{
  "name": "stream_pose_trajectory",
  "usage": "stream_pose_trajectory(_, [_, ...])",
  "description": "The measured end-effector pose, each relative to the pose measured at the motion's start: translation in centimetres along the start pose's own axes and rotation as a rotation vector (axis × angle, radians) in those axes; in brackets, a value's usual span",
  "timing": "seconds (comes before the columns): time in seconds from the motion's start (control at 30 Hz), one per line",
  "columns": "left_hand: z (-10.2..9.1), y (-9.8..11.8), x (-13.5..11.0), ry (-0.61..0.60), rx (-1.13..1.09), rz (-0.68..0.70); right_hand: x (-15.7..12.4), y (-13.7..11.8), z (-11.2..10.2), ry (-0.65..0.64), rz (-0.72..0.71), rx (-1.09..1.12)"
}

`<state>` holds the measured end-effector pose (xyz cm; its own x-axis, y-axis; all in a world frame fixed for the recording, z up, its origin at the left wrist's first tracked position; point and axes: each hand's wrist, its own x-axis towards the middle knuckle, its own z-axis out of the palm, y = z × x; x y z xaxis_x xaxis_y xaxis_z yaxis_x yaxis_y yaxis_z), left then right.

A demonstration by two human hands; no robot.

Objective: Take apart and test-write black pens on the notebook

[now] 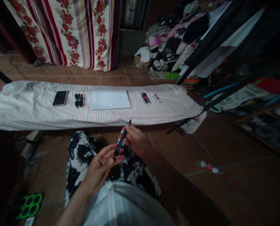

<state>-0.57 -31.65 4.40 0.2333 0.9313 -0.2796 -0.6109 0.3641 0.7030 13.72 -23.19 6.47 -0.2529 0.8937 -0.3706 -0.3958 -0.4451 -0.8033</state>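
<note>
Black pen (120,143) partly behind right hand (137,138)

Plain whitish top (130,204); trousers (80,153) blotched black and white.

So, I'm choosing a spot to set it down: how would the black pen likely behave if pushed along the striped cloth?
The black pen looks slim, so it is probably light and may roll when nudged. The striped cloth looks wrinkled, which might slow it. Held straight between the left hand and right hand, it seems stiff rather than floppy.
</note>
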Motion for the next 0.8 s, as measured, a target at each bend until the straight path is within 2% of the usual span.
stream_pose_trajectory(0.2, [0.3, -1.0, 0.3, 0.091, 0.013, 0.144, -0.2, 0.0, 0.8, -0.021, 0.018, -0.015])
stream_pose_trajectory(0.4, [0.3, -1.3, -0.8, 0.084, 0.021, 0.199, -1.9, 0.2, 1.9, -0.019, 0.005, -0.099])
stream_pose_trajectory(0.57, [0.4, -1.9, -2.2, 0.143, 0.098, 0.207, -3.7, 0.1, 2.5, -0.032, -0.065, -0.135])
stream_pose_trajectory(0.67, [0.9, -2.1, -3.0, 0.215, 0.144, 0.169, -4.3, 0.2, 2.5, -0.044, -0.073, -0.144])
stream_pose_trajectory(0.8, [1.6, -2.4, -3.9, 0.341, 0.207, 0.203, -4.8, 0.9, 2.3, -0.022, -0.048, -0.132])
